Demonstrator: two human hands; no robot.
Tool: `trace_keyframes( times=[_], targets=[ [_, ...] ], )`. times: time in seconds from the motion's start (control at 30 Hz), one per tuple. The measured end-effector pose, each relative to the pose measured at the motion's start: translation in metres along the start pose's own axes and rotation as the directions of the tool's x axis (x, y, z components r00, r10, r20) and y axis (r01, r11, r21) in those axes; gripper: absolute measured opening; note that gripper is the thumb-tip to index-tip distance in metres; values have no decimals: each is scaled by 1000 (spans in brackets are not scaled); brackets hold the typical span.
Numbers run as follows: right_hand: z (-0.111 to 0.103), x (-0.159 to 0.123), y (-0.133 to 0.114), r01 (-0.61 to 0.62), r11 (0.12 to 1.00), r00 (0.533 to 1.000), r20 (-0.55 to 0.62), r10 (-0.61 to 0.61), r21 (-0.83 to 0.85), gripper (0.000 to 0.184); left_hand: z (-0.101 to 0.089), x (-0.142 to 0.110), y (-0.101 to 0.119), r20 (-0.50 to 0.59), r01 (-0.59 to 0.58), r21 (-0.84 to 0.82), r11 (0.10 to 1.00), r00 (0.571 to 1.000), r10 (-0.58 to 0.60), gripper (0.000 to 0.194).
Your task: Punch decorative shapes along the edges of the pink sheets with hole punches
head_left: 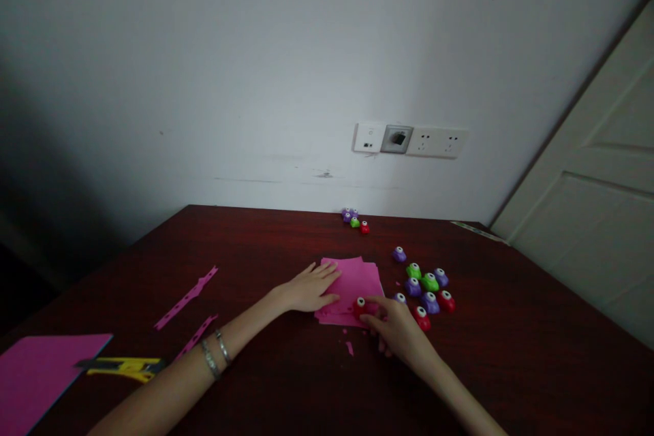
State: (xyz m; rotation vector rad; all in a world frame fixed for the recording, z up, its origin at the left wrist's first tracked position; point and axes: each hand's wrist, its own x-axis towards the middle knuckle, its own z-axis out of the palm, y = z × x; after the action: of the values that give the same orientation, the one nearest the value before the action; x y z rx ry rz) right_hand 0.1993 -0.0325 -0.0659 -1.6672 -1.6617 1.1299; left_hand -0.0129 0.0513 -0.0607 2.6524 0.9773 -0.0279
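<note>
My left hand (313, 288) lies flat with its fingers spread on the left side of a small stack of pink paper sheets (360, 279). At the stack's lower right, my right hand (392, 324) has its thumb and forefinger closed around a small red craft punch (360, 306) with a white top. The punch sits at the near edge of the paper; whether a sheet is in its slot I cannot tell. Tiny pink scraps (349, 348) lie on the table just in front of the stack.
Several purple, green and red punches (430, 281) stand right of the paper, and more (354, 222) near the wall. Punched pink strips (187, 298), a yellow utility knife (125, 366) and a larger pink sheet (38, 375) lie left on the dark wooden table (245, 238).
</note>
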Motion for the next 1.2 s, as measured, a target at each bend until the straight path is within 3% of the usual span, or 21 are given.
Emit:
trace_keyframes(
  times=[0.07,0.17,0.3,0.37,0.43,0.57,0.7,0.97,1.2],
  targets=[
    [-2,-1,-2,-5,1000,1000,-6,5,-4,36,-1,0,-1,-32,-9,-17,1000,999,8,67],
    [-11,-4,-9,11,999,999,-34,-10,38,44,-9,0,2,-172,-4,-55,998,985,-6,63],
    [-27,-4,-22,-29,987,999,38,24,157,44,-29,0,13,-412,2,-168,986,908,-72,51],
    [-33,-1,-26,-48,985,995,91,33,164,38,-37,3,19,-433,1,-258,966,894,-117,44],
    [-35,5,-28,-49,987,994,108,33,150,33,-40,7,25,-355,10,-380,925,922,-155,43],
    [-32,16,-23,-35,985,989,147,10,168,29,-37,17,37,-43,84,-629,773,989,-142,44],
    [-25,22,-16,-61,983,978,208,23,175,23,-31,25,48,193,217,-739,638,975,-108,42],
    [-23,23,-17,-126,977,964,256,78,174,12,-15,40,49,305,312,-803,508,947,-98,38],
    [-25,29,-18,-194,966,924,363,121,173,10,-14,44,40,385,359,-798,484,921,-47,38]
  ],
)
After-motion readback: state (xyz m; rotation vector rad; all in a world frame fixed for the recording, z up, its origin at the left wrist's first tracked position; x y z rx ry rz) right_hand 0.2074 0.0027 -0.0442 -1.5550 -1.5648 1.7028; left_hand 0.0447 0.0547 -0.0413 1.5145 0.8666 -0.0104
